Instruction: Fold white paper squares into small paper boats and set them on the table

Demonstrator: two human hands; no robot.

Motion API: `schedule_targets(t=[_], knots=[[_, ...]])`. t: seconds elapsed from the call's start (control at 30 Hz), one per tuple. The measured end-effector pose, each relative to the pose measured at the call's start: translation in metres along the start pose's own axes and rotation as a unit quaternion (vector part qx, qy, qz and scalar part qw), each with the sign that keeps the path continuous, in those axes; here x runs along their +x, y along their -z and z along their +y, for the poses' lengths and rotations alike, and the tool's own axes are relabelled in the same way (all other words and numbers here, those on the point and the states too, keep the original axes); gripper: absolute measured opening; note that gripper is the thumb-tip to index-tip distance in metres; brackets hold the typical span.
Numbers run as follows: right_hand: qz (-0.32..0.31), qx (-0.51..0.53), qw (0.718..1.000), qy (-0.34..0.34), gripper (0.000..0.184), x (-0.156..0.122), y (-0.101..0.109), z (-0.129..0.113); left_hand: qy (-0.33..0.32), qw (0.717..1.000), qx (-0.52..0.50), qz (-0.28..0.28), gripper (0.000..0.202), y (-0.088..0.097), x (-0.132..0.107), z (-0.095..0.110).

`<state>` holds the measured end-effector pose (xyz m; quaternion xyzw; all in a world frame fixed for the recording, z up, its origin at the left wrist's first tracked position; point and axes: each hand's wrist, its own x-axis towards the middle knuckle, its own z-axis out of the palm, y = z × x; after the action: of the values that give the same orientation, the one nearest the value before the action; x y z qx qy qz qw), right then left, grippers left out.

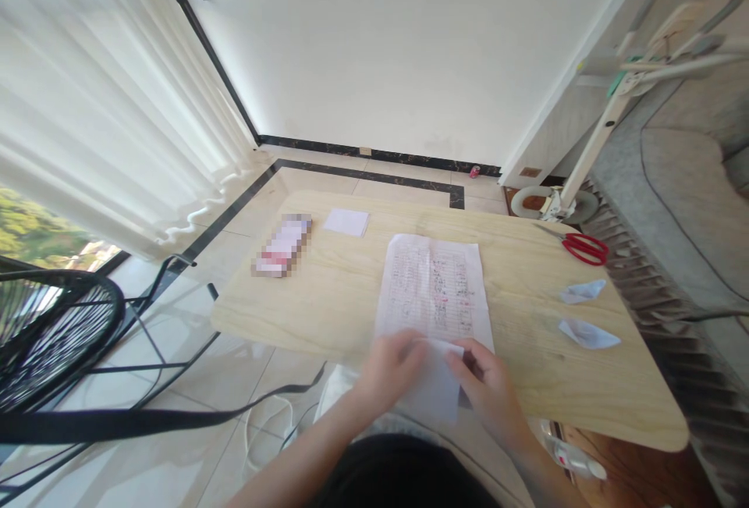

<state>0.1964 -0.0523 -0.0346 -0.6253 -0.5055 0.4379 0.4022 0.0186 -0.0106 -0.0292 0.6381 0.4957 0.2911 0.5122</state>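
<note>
I have a plain white sheet of paper (436,395) between my two hands, at the near edge of the pale wooden bench (333,305), its lower part over my lap. My left hand (393,367) pinches it near the upper left corner, though blur hides exactly how those fingers sit; the fingers of my right hand (488,379) pinch the upper right corner, thumb on top.

Just beyond lies a creased white sheet covered in handwriting (433,285), partly behind my hands. To the right, two small folded white paper shapes (582,292) rest near the red-handled scissors (585,249).

To handle this sheet well, I judge I should keep both pinches light and level, line its edges up before pressing any crease, and work against the firm bench, since thin paper hanging free would probably buckle.
</note>
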Motion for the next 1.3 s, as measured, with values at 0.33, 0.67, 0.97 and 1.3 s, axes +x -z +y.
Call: schedule_targets(t=[0.33, 0.67, 0.97, 1.3], knots=[[0.07, 0.066, 0.995, 0.008, 0.033, -0.002, -0.006, -0.01, 0.015, 0.999, -0.025, 0.022, 0.028, -0.006, 0.006, 0.007], [0.128, 0.067, 0.989, 0.021, 0.027, 0.003, -0.018, -0.01, -0.01, 0.999, -0.003, 0.045, 0.028, -0.008, 0.005, -0.005], [0.141, 0.079, 0.986, 0.038, 0.026, 0.005, -0.02, -0.005, -0.036, 0.998, -0.017, 0.052, 0.029, -0.005, 0.006, -0.012], [0.213, 0.114, 0.97, 0.03, 0.025, 0.006, -0.023, 0.003, -0.037, 0.996, -0.08, 0.01, 0.033, -0.003, 0.007, -0.009]])
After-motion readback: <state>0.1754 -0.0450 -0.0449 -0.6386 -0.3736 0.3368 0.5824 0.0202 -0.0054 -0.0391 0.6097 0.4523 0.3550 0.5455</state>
